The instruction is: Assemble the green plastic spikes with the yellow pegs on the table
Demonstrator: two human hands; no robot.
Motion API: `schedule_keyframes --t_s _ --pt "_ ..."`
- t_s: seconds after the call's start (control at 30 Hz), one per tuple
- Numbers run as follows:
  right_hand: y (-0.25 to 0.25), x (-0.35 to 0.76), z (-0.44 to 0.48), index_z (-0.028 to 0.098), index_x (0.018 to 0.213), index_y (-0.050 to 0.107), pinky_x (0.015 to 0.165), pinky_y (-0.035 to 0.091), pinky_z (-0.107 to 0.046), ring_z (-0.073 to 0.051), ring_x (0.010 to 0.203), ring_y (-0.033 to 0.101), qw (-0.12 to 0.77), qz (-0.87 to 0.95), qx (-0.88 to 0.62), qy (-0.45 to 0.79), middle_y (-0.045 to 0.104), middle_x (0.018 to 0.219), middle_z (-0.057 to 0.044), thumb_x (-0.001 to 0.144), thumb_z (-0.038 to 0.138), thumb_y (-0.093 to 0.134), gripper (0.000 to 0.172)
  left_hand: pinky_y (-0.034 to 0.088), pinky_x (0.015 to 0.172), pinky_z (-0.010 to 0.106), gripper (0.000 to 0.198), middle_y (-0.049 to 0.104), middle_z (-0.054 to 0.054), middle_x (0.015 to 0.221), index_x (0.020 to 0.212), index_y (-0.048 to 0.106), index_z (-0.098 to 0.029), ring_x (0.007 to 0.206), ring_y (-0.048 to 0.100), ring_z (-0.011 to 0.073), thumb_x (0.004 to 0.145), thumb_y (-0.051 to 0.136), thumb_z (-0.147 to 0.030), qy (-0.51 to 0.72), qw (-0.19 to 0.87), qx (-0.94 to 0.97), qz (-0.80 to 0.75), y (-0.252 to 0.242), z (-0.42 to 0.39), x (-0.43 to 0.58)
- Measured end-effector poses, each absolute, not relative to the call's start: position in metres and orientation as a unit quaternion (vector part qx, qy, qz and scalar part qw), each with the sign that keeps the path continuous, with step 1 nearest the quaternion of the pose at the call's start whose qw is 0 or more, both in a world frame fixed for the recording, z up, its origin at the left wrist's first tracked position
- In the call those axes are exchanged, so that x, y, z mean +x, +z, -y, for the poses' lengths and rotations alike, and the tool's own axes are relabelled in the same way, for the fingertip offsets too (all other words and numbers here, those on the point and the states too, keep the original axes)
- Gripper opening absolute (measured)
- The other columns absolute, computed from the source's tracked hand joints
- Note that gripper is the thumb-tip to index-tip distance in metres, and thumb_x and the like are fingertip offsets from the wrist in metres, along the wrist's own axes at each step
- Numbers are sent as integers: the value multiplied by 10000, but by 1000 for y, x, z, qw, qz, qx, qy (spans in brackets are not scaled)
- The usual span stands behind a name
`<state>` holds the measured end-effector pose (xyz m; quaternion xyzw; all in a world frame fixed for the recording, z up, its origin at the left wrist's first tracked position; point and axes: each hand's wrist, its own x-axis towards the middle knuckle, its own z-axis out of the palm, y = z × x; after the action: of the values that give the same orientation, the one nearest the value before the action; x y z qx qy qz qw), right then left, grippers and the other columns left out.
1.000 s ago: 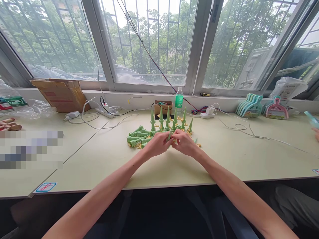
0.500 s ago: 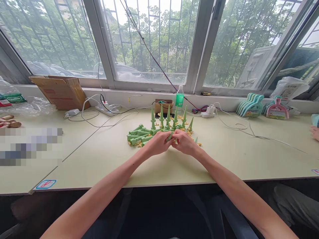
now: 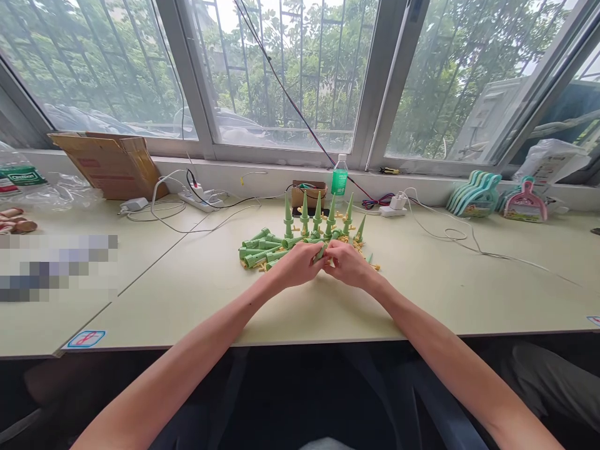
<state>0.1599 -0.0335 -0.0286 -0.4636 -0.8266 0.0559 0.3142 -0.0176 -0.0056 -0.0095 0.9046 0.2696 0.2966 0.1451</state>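
Left hand (image 3: 302, 262), fingers closed on green part (image 3: 320, 252), mostly hidden; right hand (image 3: 345, 262), fingers bunched alongside, hold not discernible; spikes (image 3: 317, 213), upright beyond the fingers, some bases obscured; tubes (image 3: 257, 257), left of the fingers, partly covered.

Over the bench (image 3: 469, 300), the left hand (image 3: 302, 261) and right hand (image 3: 347, 262) are bare; a small spot (image 3: 250, 304) marks the slender left forearm (image 3: 210, 334).

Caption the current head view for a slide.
Left hand and right hand meet at a green part, with green spikes standing behind them on the table.
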Motion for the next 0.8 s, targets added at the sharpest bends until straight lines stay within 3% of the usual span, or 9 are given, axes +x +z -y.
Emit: schedule_keyframes --t_s 0.57,0.8 --pt "-23 159 41 175 710 519 577 341 -231 -119 663 482 240 846 -470 79 538 731 -6 781 160 580 95 294 497 239 248 506 -15 582 629 418 -181 486 395 96 863 480 -238 264 127 918 -266 -7 9 -18" --pt "-22 158 41 177 645 475 541 308 -227 -99 583 418 248 846 -466 82 491 642 14 794 149 550 169 273 492 243 248 476 -17 567 632 394 -183 478 376 97 859 478 -236 262 111 920 -271 -7 9 -18"
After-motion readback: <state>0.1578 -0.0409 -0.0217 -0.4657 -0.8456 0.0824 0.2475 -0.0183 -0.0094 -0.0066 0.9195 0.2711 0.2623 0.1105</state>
